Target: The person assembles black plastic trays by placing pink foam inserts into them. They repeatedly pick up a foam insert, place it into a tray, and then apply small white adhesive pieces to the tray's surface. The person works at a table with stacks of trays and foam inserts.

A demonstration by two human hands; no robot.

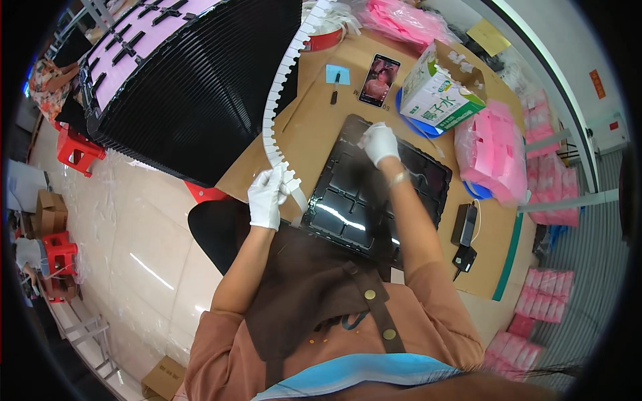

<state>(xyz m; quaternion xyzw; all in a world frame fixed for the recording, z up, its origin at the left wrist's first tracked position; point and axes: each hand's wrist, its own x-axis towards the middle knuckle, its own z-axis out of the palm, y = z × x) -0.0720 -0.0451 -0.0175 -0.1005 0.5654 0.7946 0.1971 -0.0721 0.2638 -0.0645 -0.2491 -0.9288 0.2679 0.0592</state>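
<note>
My left hand (265,198), in a white glove, pinches the lower end of a long white notched strip (270,127). The strip curves up and away past the far edge of the table. A black plastic tray (348,187) with moulded compartments lies in front of me, its surface shiny. Over the tray's far part is my right hand (380,144), also white-gloved, with its fingers drawn together. Motion blurs its fingertips, and whatever they hold is too small to make out.
A tall stack of black trays (194,93) stands left of the cardboard-covered table (488,257). Beyond the tray are a lit phone (380,80), a dark pen-like tool (335,90) and a cut-open carton (438,93). Pink packs (491,154) and a black adapter (463,226) lie right.
</note>
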